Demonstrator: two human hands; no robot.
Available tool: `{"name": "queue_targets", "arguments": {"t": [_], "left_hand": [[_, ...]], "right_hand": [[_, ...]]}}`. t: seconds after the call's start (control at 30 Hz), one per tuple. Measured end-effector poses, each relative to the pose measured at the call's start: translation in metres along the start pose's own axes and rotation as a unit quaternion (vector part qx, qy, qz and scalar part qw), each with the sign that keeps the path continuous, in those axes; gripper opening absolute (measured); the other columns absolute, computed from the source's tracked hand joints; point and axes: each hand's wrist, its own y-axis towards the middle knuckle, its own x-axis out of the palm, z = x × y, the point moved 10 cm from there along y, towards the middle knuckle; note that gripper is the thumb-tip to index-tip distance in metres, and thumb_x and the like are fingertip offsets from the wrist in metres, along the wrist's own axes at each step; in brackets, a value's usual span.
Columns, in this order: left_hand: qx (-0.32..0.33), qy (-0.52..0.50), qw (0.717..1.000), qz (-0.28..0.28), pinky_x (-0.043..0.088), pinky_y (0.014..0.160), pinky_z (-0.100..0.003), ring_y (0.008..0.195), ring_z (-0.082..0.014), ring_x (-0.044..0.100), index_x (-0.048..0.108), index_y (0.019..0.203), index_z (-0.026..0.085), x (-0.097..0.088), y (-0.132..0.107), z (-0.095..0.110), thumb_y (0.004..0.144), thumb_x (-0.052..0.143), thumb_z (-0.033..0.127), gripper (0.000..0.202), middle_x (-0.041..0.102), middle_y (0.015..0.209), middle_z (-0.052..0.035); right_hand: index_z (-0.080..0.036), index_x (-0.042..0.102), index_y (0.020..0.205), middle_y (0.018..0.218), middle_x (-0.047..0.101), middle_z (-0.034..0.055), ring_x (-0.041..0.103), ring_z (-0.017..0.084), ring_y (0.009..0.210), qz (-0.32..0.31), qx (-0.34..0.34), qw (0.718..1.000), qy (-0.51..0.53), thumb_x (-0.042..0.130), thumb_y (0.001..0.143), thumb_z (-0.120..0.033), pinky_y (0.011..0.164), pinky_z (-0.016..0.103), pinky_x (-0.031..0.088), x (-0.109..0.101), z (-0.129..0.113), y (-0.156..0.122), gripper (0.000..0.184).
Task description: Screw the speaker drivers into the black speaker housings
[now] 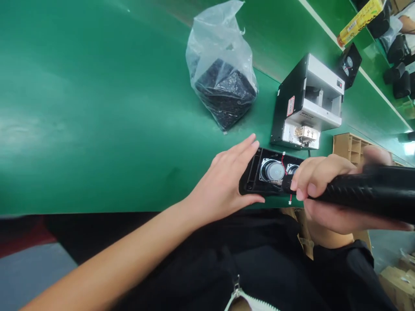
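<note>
A black speaker housing [256, 175] with round silver speaker drivers and thin red wires lies at the near edge of the green table. My left hand [227, 181] clasps its left end, thumb below and fingers stretched along the top. My right hand [319, 190] is wrapped around a black electric screwdriver [363, 192]. The screwdriver's metal tip rests on the housing next to the left driver. The right half of the housing is hidden behind my right hand.
A clear plastic bag [222, 73] of small black parts sits on the green table [97, 108] behind the housing. A black and white screw feeder machine [308, 103] stands to its right. Cardboard compartments [350, 147] and boxes lie further right.
</note>
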Motion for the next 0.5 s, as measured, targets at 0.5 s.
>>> {"name": "queue_targets", "arguments": {"t": [0.5], "left_hand": [[-0.038,-0.022,0.999,-0.028,0.050,0.133,-0.057,0.171,-0.0435,0.054,0.023,0.189,0.021,0.017,-0.002,-0.013,0.098,0.092,0.065,0.122,0.050,0.184,-0.0277]], "right_hand": [[-0.034,0.077,0.134,0.069,0.072,-0.0032,0.065,0.019,0.049,-0.011,0.012,1.000,0.000,0.065,0.104,-0.086,0.051,0.034,0.059,0.007,0.037,0.001,0.062]]}}
